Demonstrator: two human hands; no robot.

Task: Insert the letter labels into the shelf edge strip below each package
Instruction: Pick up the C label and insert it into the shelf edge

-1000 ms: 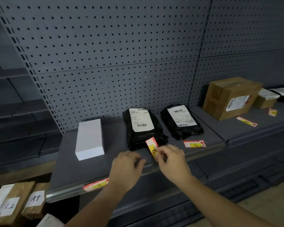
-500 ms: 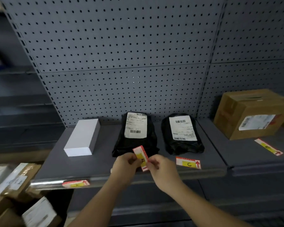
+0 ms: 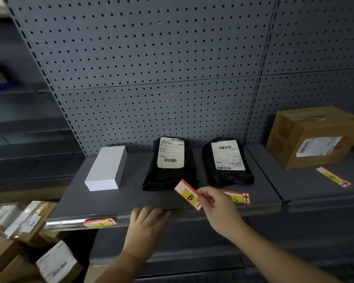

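Note:
My right hand (image 3: pixel 217 209) pinches the red-and-yellow B label (image 3: pixel 187 194), held tilted just above the shelf front, before the middle black package (image 3: pixel 170 166). My left hand (image 3: pixel 145 227) rests with fingers spread on the shelf edge strip (image 3: pixel 70 223), holding nothing. An A label (image 3: pixel 99 223) sits in the strip below the white box (image 3: pixel 106 168). The C label (image 3: pixel 238 198) lies flat on the shelf before the right black package (image 3: pixel 228 162), partly behind my right hand. An E label (image 3: pixel 333 177) lies on the neighbouring shelf before a cardboard box (image 3: pixel 313 137).
A grey pegboard wall (image 3: pixel 151 68) backs the shelf. Cardboard parcels (image 3: pixel 23 237) are stacked on the floor at lower left. Darker shelving (image 3: pixel 18 139) stands further left. Lower shelves run below the strip.
My left hand let go of the B label and dropped onto the shelf edge strip. My right hand now holds the label alone, slightly further right. The view moved closer.

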